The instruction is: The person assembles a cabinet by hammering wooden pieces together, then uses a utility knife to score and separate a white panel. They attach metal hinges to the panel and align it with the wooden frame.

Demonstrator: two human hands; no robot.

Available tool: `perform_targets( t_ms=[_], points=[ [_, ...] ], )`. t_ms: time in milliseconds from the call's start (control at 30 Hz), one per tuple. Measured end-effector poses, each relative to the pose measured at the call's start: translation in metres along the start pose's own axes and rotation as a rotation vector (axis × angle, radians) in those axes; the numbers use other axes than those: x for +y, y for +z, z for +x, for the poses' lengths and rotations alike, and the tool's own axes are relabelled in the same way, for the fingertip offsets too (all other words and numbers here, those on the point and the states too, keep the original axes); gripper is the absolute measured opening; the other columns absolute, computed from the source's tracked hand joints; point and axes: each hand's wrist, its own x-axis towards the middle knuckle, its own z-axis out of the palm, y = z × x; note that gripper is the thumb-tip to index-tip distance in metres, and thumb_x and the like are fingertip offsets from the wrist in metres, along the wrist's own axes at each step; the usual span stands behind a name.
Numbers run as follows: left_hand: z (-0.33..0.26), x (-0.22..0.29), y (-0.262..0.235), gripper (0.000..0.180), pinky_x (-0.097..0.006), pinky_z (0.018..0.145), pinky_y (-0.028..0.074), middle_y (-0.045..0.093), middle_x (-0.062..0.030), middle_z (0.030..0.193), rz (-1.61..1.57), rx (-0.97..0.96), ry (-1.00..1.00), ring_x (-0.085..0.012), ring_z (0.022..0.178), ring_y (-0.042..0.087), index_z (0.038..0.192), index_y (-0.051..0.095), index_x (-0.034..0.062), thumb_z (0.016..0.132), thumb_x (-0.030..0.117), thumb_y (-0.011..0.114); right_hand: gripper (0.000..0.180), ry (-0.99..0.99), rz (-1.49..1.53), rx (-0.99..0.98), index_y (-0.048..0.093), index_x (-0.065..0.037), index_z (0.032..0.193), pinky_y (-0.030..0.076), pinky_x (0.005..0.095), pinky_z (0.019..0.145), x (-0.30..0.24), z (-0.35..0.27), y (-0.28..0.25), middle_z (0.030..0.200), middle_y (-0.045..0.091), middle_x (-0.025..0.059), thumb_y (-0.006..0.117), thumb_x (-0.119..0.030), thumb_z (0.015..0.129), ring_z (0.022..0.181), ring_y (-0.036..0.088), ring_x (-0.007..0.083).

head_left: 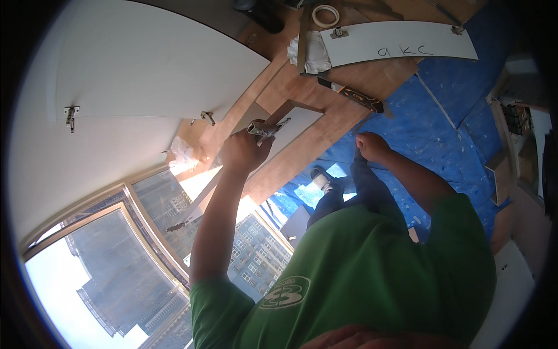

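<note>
My left hand (246,152) is closed around a silver metal piece (257,128) with a dark brown part; its exact kind is hard to make out. The piece lies over a white panel (299,127) with a brown edge on the wooden worktop (302,152). Just below the left wrist, a long strip runs towards the window and carries a metal fitting (176,226) near its end. My right hand (372,146) is curled into a fist at my knee, over the blue floor cover. Whatever its fingers may hold is hidden.
An orange and black handled tool (361,99) lies at the worktop's edge. Beyond it are a white board (401,43) with hinges, crumpled white material (317,52) and a tape roll (325,16). Large white doors (139,70) with hinges stand left. Blue sheeting (430,151) covers the floor.
</note>
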Motion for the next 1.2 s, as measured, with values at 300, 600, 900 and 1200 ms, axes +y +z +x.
perform_targets(
  t_ms=[300,600,900,1200],
  points=[
    [0.026,-0.007,-0.019,0.035,-0.045,0.074,0.061,0.076,-0.0109,0.084,0.026,-0.119,-0.064,-0.0326,0.083,0.075,0.094,0.076,0.0097,0.084,0.043,0.077,0.021,0.584,-0.306,-0.199,0.072,-0.002,0.102,0.055,0.0539,0.087,0.138,-0.18,-0.013,0.102,0.072,0.027,0.064,-0.017,0.089,0.102,0.069,0.0447],
    [-0.006,0.021,-0.012,0.042,-0.047,0.083,0.06,0.076,-0.0149,0.095,0.038,-0.177,-0.1,-0.0348,0.094,0.074,0.107,0.071,0.0064,0.087,0.043,0.074,0.024,0.358,0.085,0.017,0.069,-0.004,0.11,0.054,0.0499,0.083,0.047,-0.15,-0.018,0.1,0.072,0.0211,0.065,-0.008,0.087,0.098,0.07,0.0423],
    [-0.018,0.039,-0.027,0.053,-0.048,0.083,0.059,0.077,-0.0129,0.095,0.078,-0.128,-0.158,-0.0343,0.093,0.074,0.127,0.061,0.0112,0.086,0.043,0.072,0.06,-0.564,0.068,0.355,0.051,-0.006,0.142,0.045,0.0458,0.112,-0.214,0.012,-0.116,0.146,0.052,0.0196,0.074,-0.009,0.087,0.135,0.051,0.0382],
    [-0.036,0.029,-0.02,0.063,-0.049,0.087,0.058,0.076,-0.0154,0.099,0.017,-0.01,-0.113,-0.0374,0.095,0.074,0.14,0.053,0.0126,0.087,0.038,0.075,0.069,-0.619,-0.232,0.374,0.045,-0.007,0.152,0.042,0.0507,0.116,-0.25,0.037,-0.11,0.158,0.042,0.0244,0.072,-0.008,0.089,0.14,0.045,0.045]
  ],
)
